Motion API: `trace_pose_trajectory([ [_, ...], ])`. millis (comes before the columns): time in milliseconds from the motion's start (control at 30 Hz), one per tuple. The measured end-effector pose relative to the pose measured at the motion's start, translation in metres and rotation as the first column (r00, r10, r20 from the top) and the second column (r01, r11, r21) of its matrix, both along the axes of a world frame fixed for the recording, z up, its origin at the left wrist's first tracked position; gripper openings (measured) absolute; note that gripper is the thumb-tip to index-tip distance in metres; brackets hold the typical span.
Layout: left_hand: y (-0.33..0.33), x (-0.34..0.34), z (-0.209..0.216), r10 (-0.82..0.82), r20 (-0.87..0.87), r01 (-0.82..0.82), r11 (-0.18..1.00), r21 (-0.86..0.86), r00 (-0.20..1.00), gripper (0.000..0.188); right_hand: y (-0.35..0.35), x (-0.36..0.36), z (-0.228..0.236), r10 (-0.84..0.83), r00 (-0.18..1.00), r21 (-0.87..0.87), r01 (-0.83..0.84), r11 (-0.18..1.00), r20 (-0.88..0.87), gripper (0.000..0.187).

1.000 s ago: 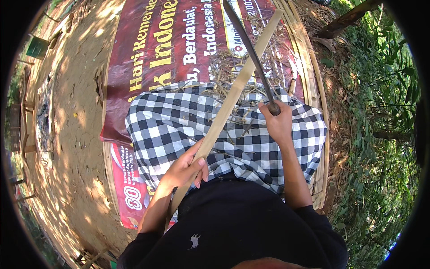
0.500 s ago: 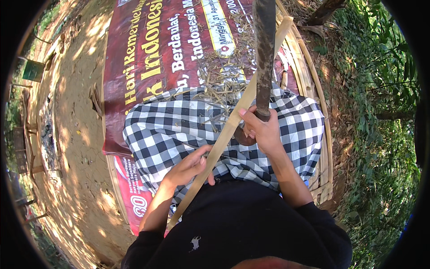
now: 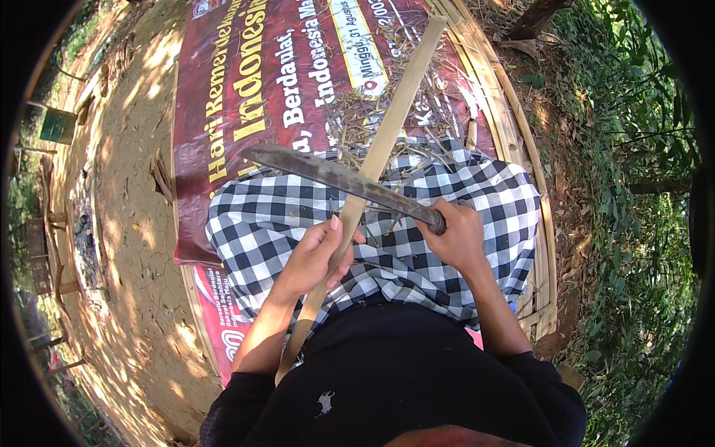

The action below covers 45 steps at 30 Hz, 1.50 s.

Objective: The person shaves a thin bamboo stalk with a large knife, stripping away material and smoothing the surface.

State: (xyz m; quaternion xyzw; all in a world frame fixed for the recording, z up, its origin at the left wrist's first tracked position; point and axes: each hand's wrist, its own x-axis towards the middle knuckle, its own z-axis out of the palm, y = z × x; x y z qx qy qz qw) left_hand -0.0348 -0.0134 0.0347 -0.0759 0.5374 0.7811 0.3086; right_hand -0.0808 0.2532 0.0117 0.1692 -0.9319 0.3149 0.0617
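My left hand point(image 3: 316, 257) gripped the pale strip point(image 3: 381, 153), slanting up over the checked cloth point(image 3: 261, 216) — and my right, apart, clamped the dark machete point(image 3: 324, 171) by its end, blade crossing above the strip!

the right hand point(image 3: 457, 234) hides the machete's point(image 3: 328, 175) handle.

Wearer's top: black shirt point(image 3: 417, 365) | chest: 1 small, pale, animal-shaped emblem point(image 3: 325, 403) | arms: 2 matching black sleeves point(image 3: 542, 391), short-cut | legs: loose, creased cloth point(image 3: 499, 216) in black, grey and white checks
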Motion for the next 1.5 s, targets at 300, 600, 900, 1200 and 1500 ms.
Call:
trace_pose_trajectory([
  [300,0.008,0.016,-0.002,0.006,-0.021,-0.007,0.999,-0.043,1.0,0.043,-0.006,-0.012,-0.018,0.129,0.978,-0.028,-0.135,0.99,-0.163,0.014],
  [600,0.002,0.019,-0.006,0.129,0.101,-0.136,0.988,0.069,0.986,0.042,-0.01,-0.042,-0.038,0.05,0.984,0.074,-0.038,0.997,-0.171,0.015],
  [900,-0.007,0.034,-0.006,0.14,0.121,-0.15,0.985,0.085,0.983,0.043,0.003,-0.055,-0.049,-0.005,0.983,0.147,0.032,0.989,-0.183,0.011],
  [1200,-0.006,0.049,-0.002,0.081,0.11,-0.087,0.995,0.055,0.991,0.042,0.02,-0.081,-0.033,-0.052,0.986,0.184,0.081,0.98,-0.159,0.017],
  [1500,-0.011,0.066,-0.005,0.017,0.128,-0.033,0.992,0.122,0.992,0.042,0.033,-0.075,-0.043,0.063,0.979,0.197,-0.024,0.98,-0.195,0.02],
])
